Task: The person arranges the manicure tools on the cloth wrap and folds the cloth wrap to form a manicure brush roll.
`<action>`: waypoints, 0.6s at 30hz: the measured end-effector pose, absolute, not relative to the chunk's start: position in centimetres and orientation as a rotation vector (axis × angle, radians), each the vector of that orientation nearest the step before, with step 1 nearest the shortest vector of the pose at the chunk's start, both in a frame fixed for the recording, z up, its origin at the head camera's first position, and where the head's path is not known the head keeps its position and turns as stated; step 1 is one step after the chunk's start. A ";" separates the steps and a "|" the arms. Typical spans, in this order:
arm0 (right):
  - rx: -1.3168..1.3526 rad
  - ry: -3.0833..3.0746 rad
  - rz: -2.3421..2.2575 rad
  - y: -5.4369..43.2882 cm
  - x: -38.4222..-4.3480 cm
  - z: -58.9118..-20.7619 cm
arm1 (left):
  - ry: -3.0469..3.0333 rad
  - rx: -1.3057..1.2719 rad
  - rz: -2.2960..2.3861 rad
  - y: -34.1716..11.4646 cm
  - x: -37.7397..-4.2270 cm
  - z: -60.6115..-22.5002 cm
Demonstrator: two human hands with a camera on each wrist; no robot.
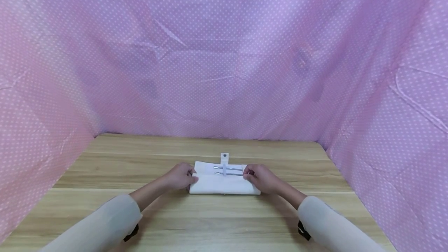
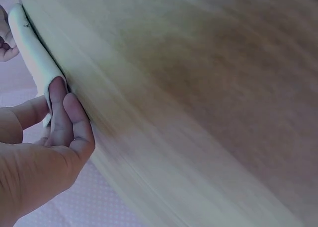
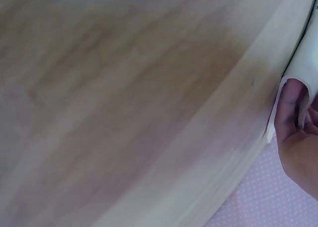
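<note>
A white folding case (image 1: 224,186) lies partly folded on the table, its long side running left to right. Two slim silver metal tools (image 1: 232,168) lie across its inner face under a narrow translucent band (image 1: 224,171). From the back edge sticks out a white strap (image 1: 224,155) with a dark snap. My left hand (image 1: 181,176) pinches the left end of the case; in the left wrist view its fingers reach into the rolled fold (image 2: 37,53). At the right end, my right hand (image 1: 260,177) grips the case likewise, fingers inside the fold (image 3: 304,63) in the right wrist view.
The light wood-grain table (image 1: 224,221) spreads around the case on every side. Pink dotted cloth (image 1: 224,69) hangs behind the table and along both sides. Light sleeves (image 1: 105,221) cover both forearms, with a dark strap (image 1: 132,233) below the left one.
</note>
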State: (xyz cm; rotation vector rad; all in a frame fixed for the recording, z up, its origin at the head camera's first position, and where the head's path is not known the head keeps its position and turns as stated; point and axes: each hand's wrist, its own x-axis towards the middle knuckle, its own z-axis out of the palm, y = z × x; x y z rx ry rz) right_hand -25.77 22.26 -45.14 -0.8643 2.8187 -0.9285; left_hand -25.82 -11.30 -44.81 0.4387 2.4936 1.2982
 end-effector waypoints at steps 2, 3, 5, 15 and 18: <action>-0.818 2.813 -0.926 22.2 -25.8 -45.1 | 2.502 0.409 1.287 -11.1 -25.9 -44.7; -0.798 2.811 -0.925 22.1 -25.8 -45.1 | 2.506 0.400 1.279 -11.1 -25.9 -44.7; -0.770 2.813 -0.920 22.1 -25.9 -45.2 | 2.517 0.381 1.266 -10.9 -25.8 -44.6; -0.706 2.872 -0.962 22.5 -25.9 -45.6 | 2.526 0.228 1.255 -10.7 -25.9 -44.3; -0.739 2.920 -0.944 22.5 -25.8 -45.5 | 2.571 0.247 1.234 -10.9 -26.1 -44.6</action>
